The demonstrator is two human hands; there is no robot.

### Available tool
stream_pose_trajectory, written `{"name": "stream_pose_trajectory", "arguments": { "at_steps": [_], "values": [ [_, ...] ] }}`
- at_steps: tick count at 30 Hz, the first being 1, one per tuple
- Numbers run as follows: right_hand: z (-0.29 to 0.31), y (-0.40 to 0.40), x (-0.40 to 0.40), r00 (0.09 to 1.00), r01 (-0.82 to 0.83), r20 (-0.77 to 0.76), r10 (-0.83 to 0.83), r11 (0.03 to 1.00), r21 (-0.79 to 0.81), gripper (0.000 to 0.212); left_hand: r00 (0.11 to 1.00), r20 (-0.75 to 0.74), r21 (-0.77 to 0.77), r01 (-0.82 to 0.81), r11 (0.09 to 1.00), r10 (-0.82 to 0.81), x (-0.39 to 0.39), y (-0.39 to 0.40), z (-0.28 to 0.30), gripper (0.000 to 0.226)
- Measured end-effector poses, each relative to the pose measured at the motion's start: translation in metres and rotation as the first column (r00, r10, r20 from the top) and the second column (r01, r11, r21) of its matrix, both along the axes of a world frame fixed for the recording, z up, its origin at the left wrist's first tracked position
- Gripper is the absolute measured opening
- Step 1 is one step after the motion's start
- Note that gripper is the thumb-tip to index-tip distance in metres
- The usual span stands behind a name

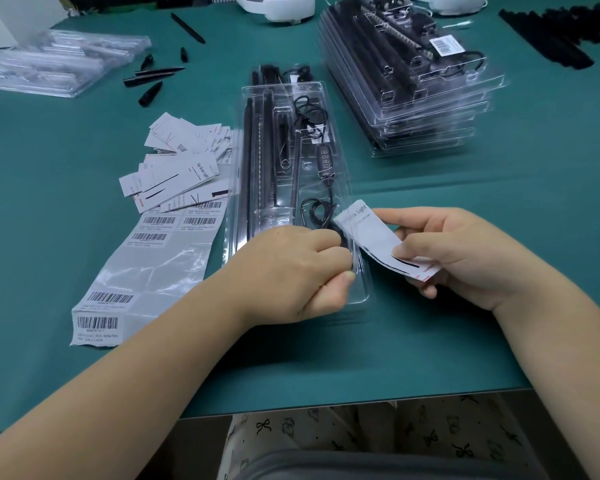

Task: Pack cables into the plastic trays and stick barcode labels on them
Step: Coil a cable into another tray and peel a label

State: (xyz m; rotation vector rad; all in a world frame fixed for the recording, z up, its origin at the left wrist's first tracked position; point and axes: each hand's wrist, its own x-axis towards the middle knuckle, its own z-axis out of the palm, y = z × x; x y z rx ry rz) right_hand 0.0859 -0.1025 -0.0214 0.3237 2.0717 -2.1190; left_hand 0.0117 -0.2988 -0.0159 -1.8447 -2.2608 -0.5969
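Cables point(317, 209) lie coiled in the clear plastic tray point(329, 98) at the middle of the green table point(465, 220), beside long black rods and a black inline controller point(324, 161). At the tray's near end, the left hand point(291, 268) pinches its edge with curled fingers, while just right of the tray the right hand point(465, 251) holds a white paper card point(378, 237) printed "Light". Left of the tray lie a barcode label sheet point(136, 271) and scattered cards reading "Grow Light". Beyond the tray to the right stands a stack of packed trays point(413, 81), the top one bearing a barcode sticker point(445, 45).
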Motion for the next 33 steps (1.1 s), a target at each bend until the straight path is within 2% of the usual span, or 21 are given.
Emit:
{"name": "stream_pose_trajectory", "arguments": {
  "at_steps": [7, 11, 17, 20, 23, 26, 28, 30, 33],
  "values": [
    [0.000, -0.002, -0.006, 0.999, -0.051, 0.004, 0.051, 0.998, -0.036, 0.048, 1.000, 0.006, -0.004, 0.011, 1.000, -0.011, 0.000, -0.001, 0.000, 0.031],
    [0.001, -0.004, -0.007, 1.000, 0.016, -0.002, -0.016, 1.000, 0.012, 0.050, 1.000, 0.011, -0.013, 0.002, 1.000, -0.002, 0.000, 0.000, 0.001, 0.033],
    [0.002, 0.000, -0.006, 0.994, 0.109, 0.015, -0.108, 0.987, -0.115, 0.051, 1.000, 0.003, -0.049, -0.010, 0.999, 0.010, 0.002, 0.000, 0.003, 0.032],
    [0.001, -0.001, -0.009, 0.997, 0.071, 0.002, -0.071, 0.988, -0.136, 0.050, 1.000, -0.004, -0.081, 0.003, 0.997, -0.004, 0.001, 0.002, 0.002, 0.033],
    [0.000, -0.004, -0.012, 0.999, 0.020, 0.031, -0.020, 1.000, -0.001, 0.045, 1.000, -0.014, -0.069, 0.013, 0.998, -0.014, 0.001, 0.002, 0.002, 0.033],
    [0.006, -0.009, -0.016, 0.990, 0.041, 0.131, -0.056, 0.992, 0.115, 0.014, 1.000, -0.016, -0.052, 0.016, 0.999, -0.017, 0.001, 0.002, 0.002, 0.032],
    [0.011, -0.012, -0.023, 0.984, 0.007, 0.174, -0.037, 0.986, 0.165, 0.017, 1.000, -0.020, -0.051, 0.019, 0.999, -0.020, 0.000, 0.002, 0.002, 0.034],
    [0.016, -0.011, -0.030, 0.986, -0.062, 0.168, 0.010, 0.949, 0.310, 0.022, 1.000, -0.020, -0.049, 0.017, 0.999, -0.018, 0.000, 0.002, 0.001, 0.036],
    [0.020, -0.005, -0.036, 0.994, -0.050, 0.106, 0.008, 0.913, 0.405, 0.013, 1.000, -0.015, -0.029, 0.017, 0.999, -0.017, -0.001, 0.000, 0.000, 0.036]
  ]
}}
